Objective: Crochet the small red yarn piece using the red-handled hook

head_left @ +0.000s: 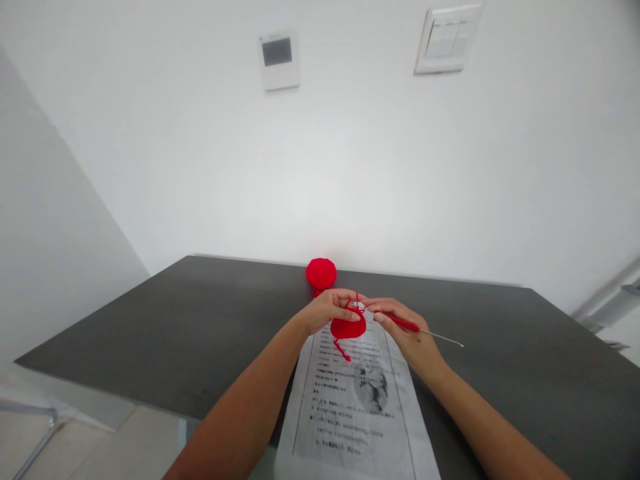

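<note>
A small red crocheted piece is pinched between the thumb and fingers of my left hand, with a short yarn tail dangling below it. My right hand grips a crochet hook by its red handle; the thin metal shaft at the other end sticks out to the right. The hook's working tip meets the upper right edge of the piece, where red yarn loops up over my left fingers. Just behind my left hand sits a ball of red yarn.
Under my hands a printed sheet with text and a grey picture lies on the dark table. The table's back edge runs along a white wall, which carries a thermostat panel and a light switch.
</note>
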Demonstrator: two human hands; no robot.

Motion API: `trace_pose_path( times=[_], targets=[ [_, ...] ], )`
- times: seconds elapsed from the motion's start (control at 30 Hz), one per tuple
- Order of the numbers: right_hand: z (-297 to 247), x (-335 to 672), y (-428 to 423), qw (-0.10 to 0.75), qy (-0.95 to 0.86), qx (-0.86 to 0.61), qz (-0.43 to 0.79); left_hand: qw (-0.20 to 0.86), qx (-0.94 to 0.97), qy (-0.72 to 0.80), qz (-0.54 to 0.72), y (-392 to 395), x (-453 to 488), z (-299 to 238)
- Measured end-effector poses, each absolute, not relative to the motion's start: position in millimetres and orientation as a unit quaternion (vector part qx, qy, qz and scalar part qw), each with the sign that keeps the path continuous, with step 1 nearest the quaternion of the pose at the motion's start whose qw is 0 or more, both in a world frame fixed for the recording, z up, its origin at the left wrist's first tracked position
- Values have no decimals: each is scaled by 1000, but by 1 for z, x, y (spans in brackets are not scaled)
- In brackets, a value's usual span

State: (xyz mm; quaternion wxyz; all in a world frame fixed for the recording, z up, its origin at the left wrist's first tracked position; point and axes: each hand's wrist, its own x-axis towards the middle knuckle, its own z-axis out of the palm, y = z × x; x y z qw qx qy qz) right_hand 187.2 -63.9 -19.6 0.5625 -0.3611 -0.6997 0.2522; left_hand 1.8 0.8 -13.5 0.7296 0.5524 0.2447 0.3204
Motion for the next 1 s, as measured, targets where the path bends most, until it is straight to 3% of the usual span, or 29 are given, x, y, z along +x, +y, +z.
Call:
trace_pose_path(
  times=[0.67,1.0],
  targets=[
    [-13,193,-64,550,-657,-432,280,641,590,278,403,0,4,-10],
    [-11,197,-63,540,-646,-398,365,629,601,295,395,0,4,-10]
  ],
)
